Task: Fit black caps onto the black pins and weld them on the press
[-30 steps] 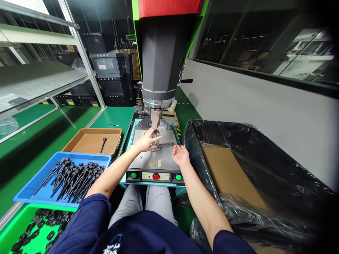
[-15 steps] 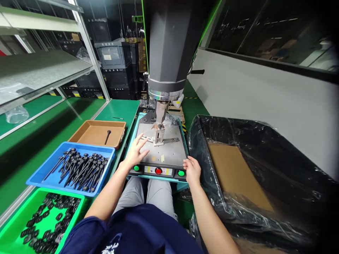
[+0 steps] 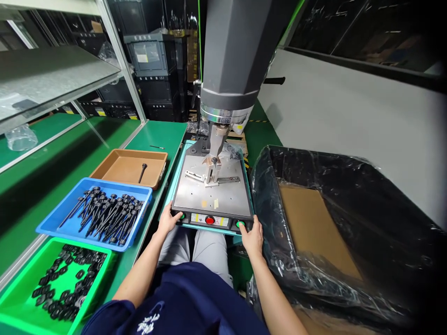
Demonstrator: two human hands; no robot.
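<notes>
My left hand (image 3: pixel 167 219) is at the front left corner of the press base, its thumb on the left green button (image 3: pixel 181 215) and its fingers round the edge. At the right corner, my right hand (image 3: pixel 253 236) grips the control panel (image 3: pixel 232 222) the same way, thumb on the right green button (image 3: pixel 240 224). Between them sits a red button (image 3: pixel 209 220). Behind the panel, a metal fixture (image 3: pixel 212 174) stands on the steel plate (image 3: pixel 195 200), holding a small dark part (image 3: pixel 214 161) at its top. The press horn (image 3: pixel 218 139) is just above this part.
On the left bench, a brown tray (image 3: pixel 115 173) holds one black stemmed part (image 3: pixel 142 172). A blue tray (image 3: pixel 52 223) holds many similar parts, and a green tray (image 3: pixel 14 298) holds small black pieces. To the right stands a bin lined with black plastic (image 3: pixel 349 200), with cardboard inside.
My left hand has come down from beside the fixture to the left green button. My right thumb has moved onto the right green button. The view has shifted slightly.
</notes>
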